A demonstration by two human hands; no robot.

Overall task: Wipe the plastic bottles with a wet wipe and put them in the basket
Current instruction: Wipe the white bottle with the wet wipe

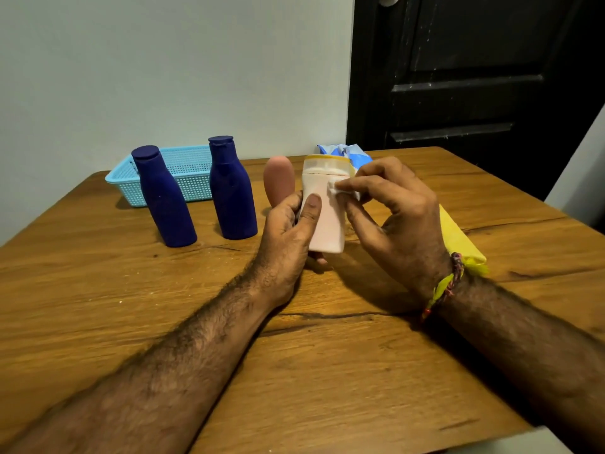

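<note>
While the left hand (288,224) grips the pale pink-white bottle (325,217) by its lower half, thumb across the front and fingers curled behind, the bottle is held upright just above the desk (131,306), which seems meant to steady it and leave its upper face free; the right hand (396,217) pinches a small folded wet wipe (340,189) between thumb and fingertips and presses it against the bottle just below the cap seam, so the wiping looks to be in hand on this bottle; two dark blue bottles (163,198) (231,191) stand upright near the far left, in front of the light blue basket (190,178), probably waiting their turn, and nothing can be seen inside the basket from this angle, its floor being partly screened by them; a pink rounded bottle (278,180) stands behind the left hand, its lower part hidden; a blue wipes packet (343,151) lies behind the held bottle, mostly covered; a yellow packet or cloth (458,237) runs under the right wrist, and what it is I cannot tell; most of the wipe is hidden under the fingers; a thread band (448,283) circles the right wrist.
</note>
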